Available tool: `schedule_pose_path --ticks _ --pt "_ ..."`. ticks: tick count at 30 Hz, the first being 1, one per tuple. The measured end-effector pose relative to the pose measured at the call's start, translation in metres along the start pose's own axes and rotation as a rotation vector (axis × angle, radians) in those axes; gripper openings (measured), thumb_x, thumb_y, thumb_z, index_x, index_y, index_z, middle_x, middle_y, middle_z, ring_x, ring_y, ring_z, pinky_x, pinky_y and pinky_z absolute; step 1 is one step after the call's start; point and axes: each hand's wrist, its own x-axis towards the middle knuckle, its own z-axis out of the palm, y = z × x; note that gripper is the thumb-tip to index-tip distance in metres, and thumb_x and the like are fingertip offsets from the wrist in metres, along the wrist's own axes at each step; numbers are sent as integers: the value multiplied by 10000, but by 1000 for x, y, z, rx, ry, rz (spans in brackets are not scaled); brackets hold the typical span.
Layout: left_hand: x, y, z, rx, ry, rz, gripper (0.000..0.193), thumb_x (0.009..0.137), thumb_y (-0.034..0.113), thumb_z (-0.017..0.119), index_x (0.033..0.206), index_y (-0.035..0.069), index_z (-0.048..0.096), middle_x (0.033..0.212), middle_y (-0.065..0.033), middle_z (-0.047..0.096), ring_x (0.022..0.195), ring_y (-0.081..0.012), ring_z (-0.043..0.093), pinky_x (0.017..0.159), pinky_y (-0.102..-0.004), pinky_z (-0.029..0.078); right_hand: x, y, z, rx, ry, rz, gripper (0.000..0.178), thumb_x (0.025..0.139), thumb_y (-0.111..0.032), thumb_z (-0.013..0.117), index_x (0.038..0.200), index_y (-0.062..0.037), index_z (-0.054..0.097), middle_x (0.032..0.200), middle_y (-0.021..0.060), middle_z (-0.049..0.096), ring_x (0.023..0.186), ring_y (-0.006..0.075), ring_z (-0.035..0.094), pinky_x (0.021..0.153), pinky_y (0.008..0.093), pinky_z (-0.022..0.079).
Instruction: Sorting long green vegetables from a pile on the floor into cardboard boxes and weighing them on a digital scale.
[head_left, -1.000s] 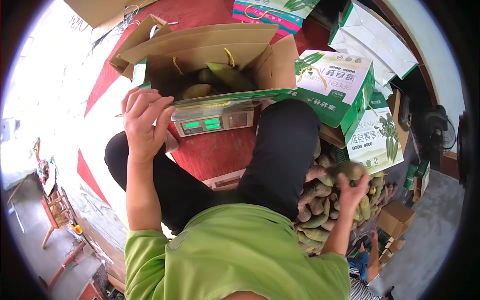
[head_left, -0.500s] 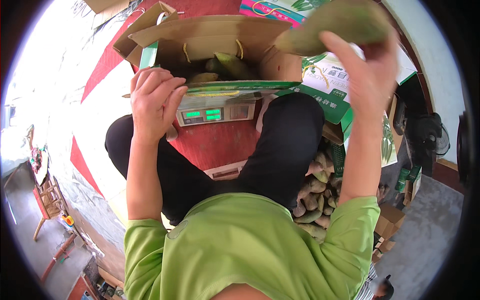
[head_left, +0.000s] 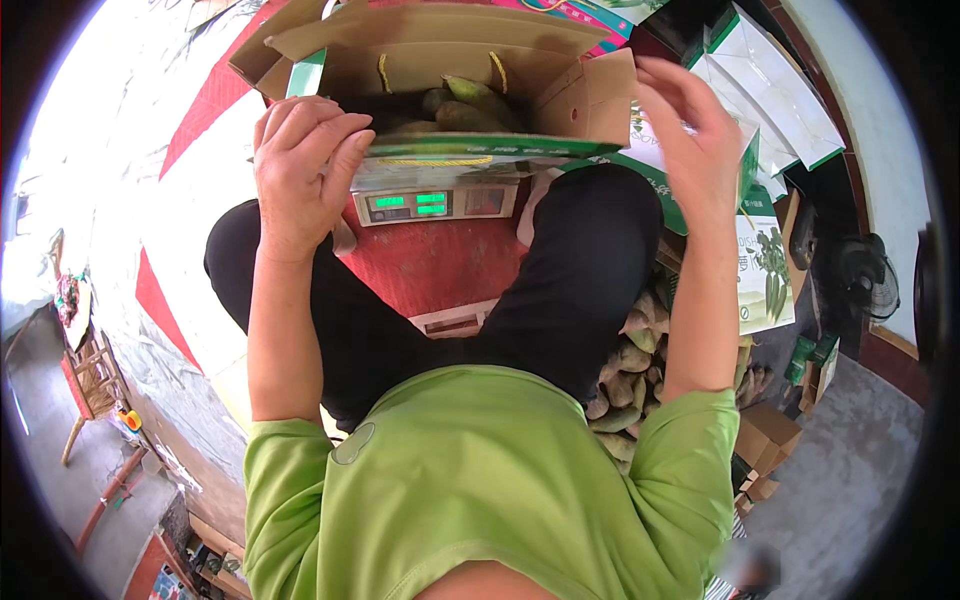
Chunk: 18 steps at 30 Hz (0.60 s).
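An open brown cardboard box (head_left: 590, 100) with a green front rim stands on a digital scale (head_left: 435, 203) between my knees. Several green husked vegetables (head_left: 470, 105) lie inside it. My left hand (head_left: 300, 165) curls over the box's near left rim and holds it. My right hand (head_left: 690, 120) hovers by the box's right flap with its fingers spread and nothing in them.
A pile of the same vegetables (head_left: 630, 370) lies by my right leg. Green and white cartons (head_left: 770, 110) are stacked at the right, with a floor fan (head_left: 865, 275) beyond them. A red mat (head_left: 430, 265) is under the scale. A wooden chair (head_left: 90, 370) stands at the far left.
My right hand picked a vegetable from the pile, lifted it over the box, and now has let it go. My left hand stayed on the box rim.
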Motion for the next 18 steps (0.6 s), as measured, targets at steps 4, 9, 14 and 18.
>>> schedule_pose_path --ticks 4,9,14,18 --pt "0 1 1 -17 2 -10 103 745 140 708 811 61 702 800 -41 620 846 -226 598 801 -353 428 -53 48 -44 -32 267 316 229 872 -103 635 1064 21 645 955 59 667 850 106 614 772 240 480" --pt "-1 0 3 7 11 -3 106 749 141 708 816 59 703 811 -45 629 859 -230 602 809 -355 430 -148 135 -65 -65 271 534 215 898 -116 618 1067 15 643 898 31 659 771 97 601 722 225 472" --pt "-1 2 5 16 9 -20 105 755 141 707 821 59 704 814 -52 632 863 -235 603 821 -357 432 -239 210 -46 66 241 681 152 871 -47 625 1003 27 640 843 16 647 720 87 578 654 228 472" --pt "0 3 5 11 21 -33 102 761 134 702 831 59 702 823 -53 632 870 -236 598 830 -357 429 -276 233 -27 100 227 774 168 872 -112 624 956 32 650 792 35 646 684 100 575 630 241 463"
